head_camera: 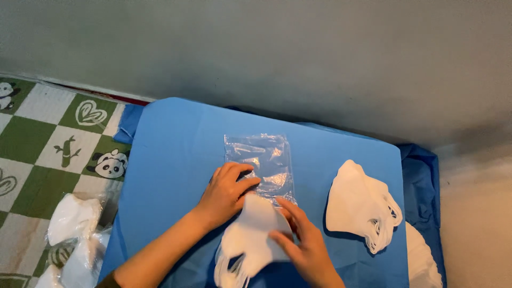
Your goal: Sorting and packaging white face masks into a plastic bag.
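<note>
While pinned under both hands, white mask [253, 234] sits right at the mouth of the clear bag [261, 162].
Left hand [226, 192] flat on the bag's near edge, right hand [304, 242] pressing the mask, neither grip closed; bag's long axis running straight away on the blue counter [176, 149].

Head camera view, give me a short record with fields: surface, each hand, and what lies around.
surface: blue board
left hand: pressing on the clear plastic bag
right hand: on a white mask at the bag's near end
right of hands: stack of white masks
left of board: bagged masks on a green checked mat
</note>
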